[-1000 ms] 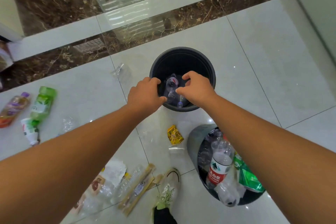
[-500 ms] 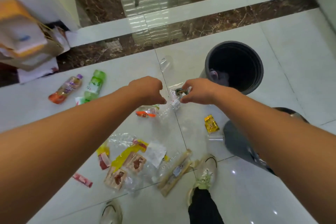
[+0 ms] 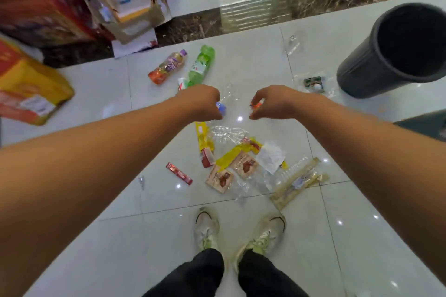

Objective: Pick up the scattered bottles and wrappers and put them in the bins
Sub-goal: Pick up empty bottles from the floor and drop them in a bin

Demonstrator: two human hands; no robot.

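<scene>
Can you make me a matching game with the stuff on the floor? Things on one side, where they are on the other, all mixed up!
Things:
1. green bottle
2. black bin
3. red stick wrapper
4. yellow pack

Places:
A. far right, standing upright
B. at the left edge of the view
C. lying next to the purple-capped bottle
D. alone, left of the wrapper pile

Pairs: 1-C, 2-A, 3-D, 4-B

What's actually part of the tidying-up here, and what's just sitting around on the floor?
Part of the job: green plastic bottle, orange-labelled bottle with purple cap, red stick wrapper, brown snack packets, yellow wrapper strip, black round bin.

Just lying about: torn cardboard boxes, yellow and red carton, the person's pale shoes.
</scene>
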